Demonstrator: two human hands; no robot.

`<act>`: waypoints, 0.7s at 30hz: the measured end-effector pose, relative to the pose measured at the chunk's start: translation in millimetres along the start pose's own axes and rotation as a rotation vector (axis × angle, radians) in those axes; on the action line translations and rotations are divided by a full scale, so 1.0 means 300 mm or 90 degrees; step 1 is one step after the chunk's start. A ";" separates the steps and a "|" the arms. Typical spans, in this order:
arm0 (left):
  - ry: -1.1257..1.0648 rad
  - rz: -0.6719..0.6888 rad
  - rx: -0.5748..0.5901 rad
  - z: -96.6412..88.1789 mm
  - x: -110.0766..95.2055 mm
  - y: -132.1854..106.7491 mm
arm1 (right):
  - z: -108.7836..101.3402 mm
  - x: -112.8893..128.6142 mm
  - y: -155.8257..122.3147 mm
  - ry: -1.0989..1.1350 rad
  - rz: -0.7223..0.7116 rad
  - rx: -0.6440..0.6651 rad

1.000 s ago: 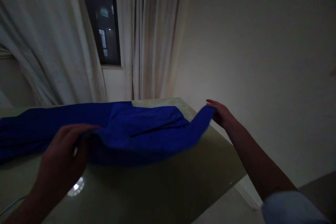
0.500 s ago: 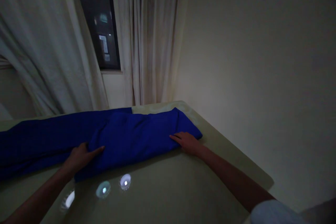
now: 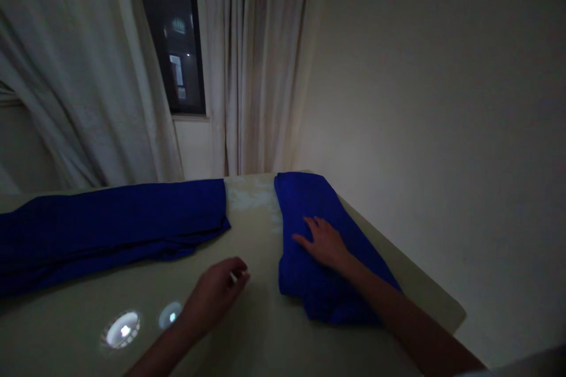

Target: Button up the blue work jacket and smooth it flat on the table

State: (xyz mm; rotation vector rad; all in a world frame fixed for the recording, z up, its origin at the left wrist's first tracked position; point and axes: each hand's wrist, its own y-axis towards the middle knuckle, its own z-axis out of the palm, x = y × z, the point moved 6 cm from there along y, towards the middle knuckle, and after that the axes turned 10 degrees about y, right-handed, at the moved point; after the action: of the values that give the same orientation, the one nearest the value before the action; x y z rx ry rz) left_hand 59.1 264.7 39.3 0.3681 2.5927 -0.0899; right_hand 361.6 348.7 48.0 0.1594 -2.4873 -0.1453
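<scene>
Folded blue cloth point(image 3: 305, 277) lies beneath the right hand point(image 3: 325, 241)
Its fingers rest spread on top; the left hand point(image 3: 216, 288), fingers loosely curled, is apart, left of the cloth.

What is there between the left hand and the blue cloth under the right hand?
A strip of table; the head view shows the left hand apart from the cloth.

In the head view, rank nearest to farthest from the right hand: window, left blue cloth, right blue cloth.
1. Right blue cloth: beneath the right hand.
2. Left blue cloth: across the table, to the left.
3. Window: beyond the table, back left.
</scene>
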 end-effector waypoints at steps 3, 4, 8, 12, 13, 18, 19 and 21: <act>0.216 -0.028 -0.183 -0.140 0.207 0.142 | 0.138 -0.027 -0.138 -0.097 0.036 0.056; 0.282 -0.036 -0.208 -0.161 0.257 0.181 | 0.151 -0.040 -0.146 -0.115 0.029 0.071; 0.417 -0.115 -0.151 -0.168 0.357 0.270 | 0.045 -0.117 0.002 -0.091 0.017 0.122; 0.413 -0.138 -0.095 -0.203 0.354 0.295 | -0.120 -0.156 0.175 -0.013 0.062 0.036; 0.406 -0.150 -0.098 -0.228 0.353 0.298 | -0.125 -0.140 0.187 -0.005 0.059 0.011; 0.382 -0.246 -0.194 -0.340 0.253 0.226 | 0.138 0.041 0.120 0.303 0.068 0.106; 0.367 -0.230 -0.217 -0.330 0.191 0.183 | 0.214 0.084 0.102 0.436 0.104 0.161; 0.302 -0.147 -0.213 -0.258 0.045 0.078 | 0.316 0.171 0.089 0.628 0.135 0.212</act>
State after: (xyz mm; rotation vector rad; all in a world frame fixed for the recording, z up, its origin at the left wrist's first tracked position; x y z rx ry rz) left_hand 16.8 300.8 99.6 -0.0424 3.0345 0.3927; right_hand 261.4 373.7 7.1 0.0727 -1.5077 0.3614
